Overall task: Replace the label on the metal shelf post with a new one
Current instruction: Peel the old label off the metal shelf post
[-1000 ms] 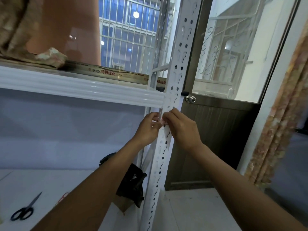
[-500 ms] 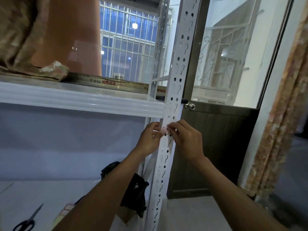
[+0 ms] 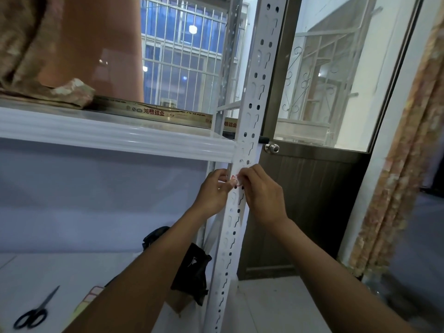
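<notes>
A white perforated metal shelf post point(image 3: 252, 97) runs from top centre down to the floor. A small white label with red print point(image 3: 235, 180) sits on the post just below the upper shelf beam point(image 3: 115, 137). My left hand point(image 3: 212, 192) pinches the label's left side with thumb and forefinger. My right hand point(image 3: 260, 193) presses its fingertips on the label's right side. Most of the label is hidden by my fingers.
Black scissors point(image 3: 36, 312) and a stack of coloured label sheets point(image 3: 90, 296) lie on the lower shelf at bottom left. A black bag point(image 3: 192, 272) hangs behind the post. A door with a round knob point(image 3: 272, 148) stands right of the post, a curtain point(image 3: 403, 164) further right.
Both hands have stayed on the label at the same spot on the post. My view has tilted slightly, so the hands sit a little lower in frame.
</notes>
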